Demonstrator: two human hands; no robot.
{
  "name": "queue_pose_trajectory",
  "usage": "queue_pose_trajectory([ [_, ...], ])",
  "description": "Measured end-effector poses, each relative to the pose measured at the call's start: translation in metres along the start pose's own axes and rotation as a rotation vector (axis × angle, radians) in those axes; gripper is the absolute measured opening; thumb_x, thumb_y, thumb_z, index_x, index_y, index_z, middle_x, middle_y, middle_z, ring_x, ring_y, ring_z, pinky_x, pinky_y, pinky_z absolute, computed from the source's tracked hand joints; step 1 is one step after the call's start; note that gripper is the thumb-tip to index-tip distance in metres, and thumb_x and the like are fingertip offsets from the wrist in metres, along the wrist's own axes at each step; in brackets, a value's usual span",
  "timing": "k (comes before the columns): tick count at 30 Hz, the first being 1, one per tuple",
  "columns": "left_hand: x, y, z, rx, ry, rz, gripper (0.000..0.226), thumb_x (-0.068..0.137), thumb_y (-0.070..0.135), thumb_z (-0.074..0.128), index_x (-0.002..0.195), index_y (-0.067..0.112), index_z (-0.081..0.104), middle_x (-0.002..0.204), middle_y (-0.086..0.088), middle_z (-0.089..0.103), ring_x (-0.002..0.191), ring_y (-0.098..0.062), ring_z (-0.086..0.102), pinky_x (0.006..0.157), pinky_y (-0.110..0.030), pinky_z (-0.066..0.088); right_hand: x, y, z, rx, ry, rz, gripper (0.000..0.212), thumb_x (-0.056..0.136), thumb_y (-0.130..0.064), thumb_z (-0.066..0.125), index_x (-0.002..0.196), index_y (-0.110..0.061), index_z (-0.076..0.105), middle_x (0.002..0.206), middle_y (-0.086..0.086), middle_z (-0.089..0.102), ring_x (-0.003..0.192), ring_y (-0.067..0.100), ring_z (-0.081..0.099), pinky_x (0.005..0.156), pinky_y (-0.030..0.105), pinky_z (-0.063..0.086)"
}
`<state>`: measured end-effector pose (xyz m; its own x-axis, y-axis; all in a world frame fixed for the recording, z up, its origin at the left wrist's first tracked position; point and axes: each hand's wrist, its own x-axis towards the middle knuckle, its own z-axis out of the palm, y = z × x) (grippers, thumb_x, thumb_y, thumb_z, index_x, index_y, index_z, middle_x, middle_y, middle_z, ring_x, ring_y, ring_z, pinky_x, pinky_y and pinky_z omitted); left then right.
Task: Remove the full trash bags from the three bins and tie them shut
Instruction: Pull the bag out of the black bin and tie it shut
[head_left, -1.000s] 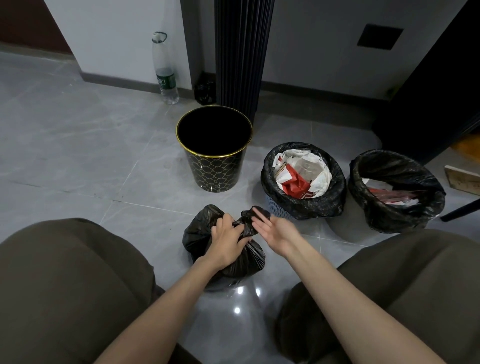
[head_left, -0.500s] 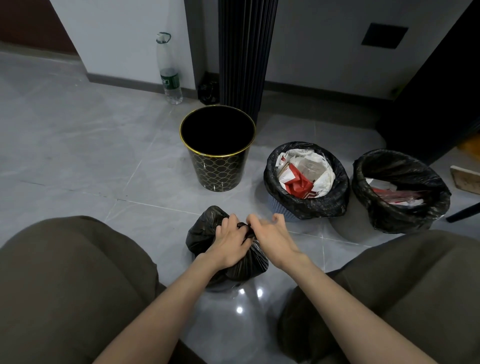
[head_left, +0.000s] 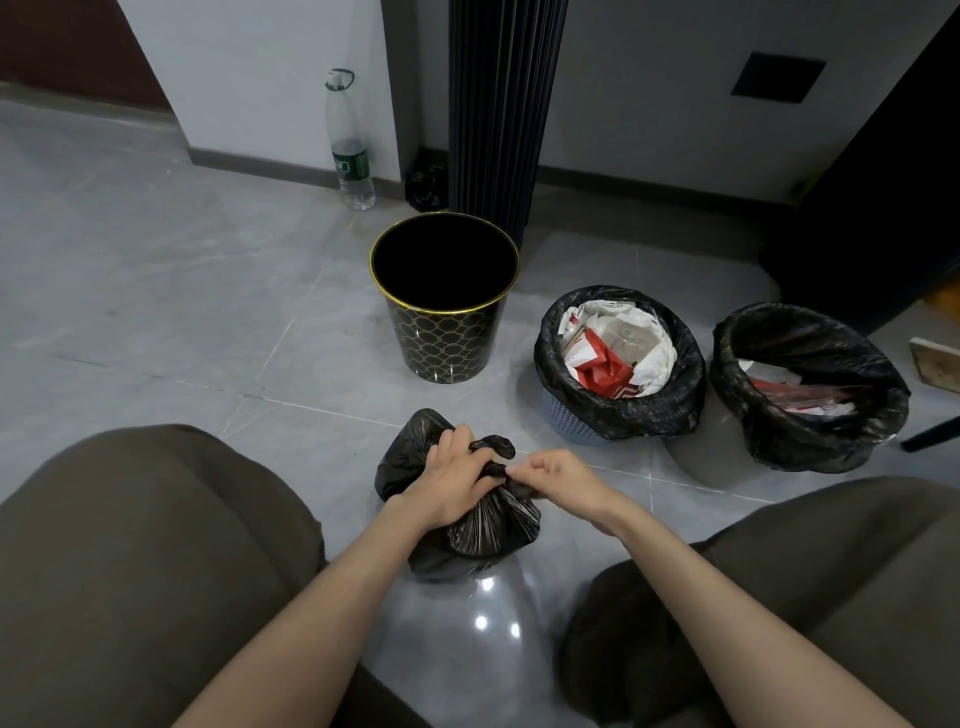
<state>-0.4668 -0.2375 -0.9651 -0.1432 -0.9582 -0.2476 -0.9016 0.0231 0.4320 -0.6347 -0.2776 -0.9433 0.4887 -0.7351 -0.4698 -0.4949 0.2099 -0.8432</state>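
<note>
A full black trash bag (head_left: 478, 535) lies on the floor between my knees. My left hand (head_left: 453, 480) grips its gathered neck, and a twisted end of plastic sticks out above my fingers. My right hand (head_left: 558, 480) pinches another twisted end at the right of the neck. Behind the bag stands a black bin with a gold rim (head_left: 444, 332), with no bag in it. To its right a blue basket bin (head_left: 566, 423) holds a black bag with white and red rubbish. Further right a grey bin (head_left: 698, 457) holds a black bag with some rubbish.
My two knees in brown trousers (head_left: 145, 561) flank the bag. A clear plastic bottle (head_left: 349, 145) stands by the wall, next to a dark ribbed column (head_left: 501, 104). A wooden board (head_left: 937, 364) and a dark furniture leg (head_left: 930, 436) lie at the right edge.
My right hand closed in on the bag's neck from an open reach and now pinches a twisted end. My left hand kept its grip on the neck.
</note>
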Motion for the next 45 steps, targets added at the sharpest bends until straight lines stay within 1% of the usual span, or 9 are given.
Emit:
queue_pose_trajectory([
  [8,0.001,0.008,0.005,-0.081,0.088,-0.079,0.029,0.093,0.039,0.045,0.110,0.019,0.057,0.098,0.002,0.025,0.105,-0.022,0.033,0.085,-0.030,0.027,-0.001,-0.001,0.023,0.977,0.113,0.338,0.014,0.095,-0.026,0.054,0.085,-0.020,0.063,0.039,-0.009,0.025,0.031,0.003,0.020,0.037,0.016,0.020],
  [10,0.000,0.008,0.005,-0.095,0.089,-0.073,0.028,0.094,0.038,0.045,0.110,0.019,0.057,0.098,0.003,0.025,0.105,-0.022,0.033,0.088,-0.030,0.028,-0.002,-0.001,0.019,0.732,0.211,0.264,0.023,0.096,-0.024,0.054,0.073,-0.018,0.055,0.040,-0.009,0.028,0.034,0.004,0.023,0.041,0.020,0.022],
  [15,-0.002,0.007,0.006,-0.067,0.087,-0.051,0.031,0.097,0.038,0.040,0.115,0.017,0.054,0.107,-0.002,0.032,0.106,-0.022,0.034,0.091,-0.031,0.029,-0.015,-0.004,0.013,-0.842,0.324,-0.070,0.031,0.100,-0.038,0.038,0.093,-0.021,0.063,0.083,0.003,0.068,0.081,0.026,0.061,0.067,0.035,0.039],
  [19,-0.003,0.008,0.007,-0.036,0.092,-0.036,0.032,0.098,0.036,0.039,0.118,0.018,0.055,0.110,-0.003,0.034,0.105,-0.022,0.034,0.093,-0.032,0.030,-0.015,-0.005,0.015,-1.066,0.334,-0.100,0.034,0.102,-0.040,0.028,0.108,-0.022,0.056,0.102,0.008,0.069,0.098,0.034,0.062,0.078,0.037,0.043],
  [24,-0.005,0.009,0.006,-0.053,0.110,-0.032,0.031,0.099,0.034,0.039,0.112,0.025,0.065,0.096,0.005,0.029,0.098,-0.019,0.032,0.085,-0.028,0.027,-0.003,-0.008,0.017,-0.160,0.202,0.140,0.039,0.097,-0.036,0.043,0.062,-0.022,0.053,0.063,-0.003,0.053,0.061,0.014,0.050,0.064,0.027,0.041],
  [30,-0.004,0.011,0.004,-0.143,0.127,-0.064,0.029,0.097,0.035,0.043,0.108,0.025,0.068,0.091,0.004,0.032,0.092,-0.016,0.029,0.081,-0.027,0.025,-0.002,-0.004,0.012,0.738,0.161,0.392,0.024,0.089,-0.047,0.056,0.084,-0.027,0.069,0.075,-0.012,0.049,0.057,0.007,0.029,0.053,0.022,0.021],
  [34,-0.005,0.012,0.003,-0.141,0.116,-0.069,0.028,0.097,0.035,0.043,0.110,0.027,0.067,0.091,0.003,0.032,0.098,-0.021,0.034,0.083,-0.029,0.028,-0.002,0.004,0.023,0.356,0.423,0.189,0.027,0.084,-0.047,0.062,0.081,-0.024,0.077,0.070,-0.007,0.063,0.069,0.012,0.056,0.067,0.028,0.043],
  [39,-0.005,0.013,0.001,-0.148,0.116,-0.105,0.028,0.097,0.036,0.043,0.108,0.029,0.068,0.092,0.004,0.032,0.101,-0.021,0.035,0.085,-0.030,0.028,-0.003,0.009,0.015,-0.942,0.523,0.006,0.042,0.098,-0.045,0.036,0.086,-0.028,0.072,0.089,0.001,0.072,0.105,0.025,0.057,0.090,0.039,0.036],
  [45,-0.003,0.007,-0.001,-0.212,0.120,-0.138,0.026,0.096,0.036,0.046,0.105,0.029,0.070,0.090,0.004,0.032,0.097,-0.020,0.033,0.092,-0.033,0.031,0.004,-0.001,0.006,0.402,0.360,0.206,0.038,0.096,-0.040,0.048,0.074,-0.010,0.058,0.079,0.009,0.059,0.069,0.013,0.048,0.068,0.028,0.042],
])
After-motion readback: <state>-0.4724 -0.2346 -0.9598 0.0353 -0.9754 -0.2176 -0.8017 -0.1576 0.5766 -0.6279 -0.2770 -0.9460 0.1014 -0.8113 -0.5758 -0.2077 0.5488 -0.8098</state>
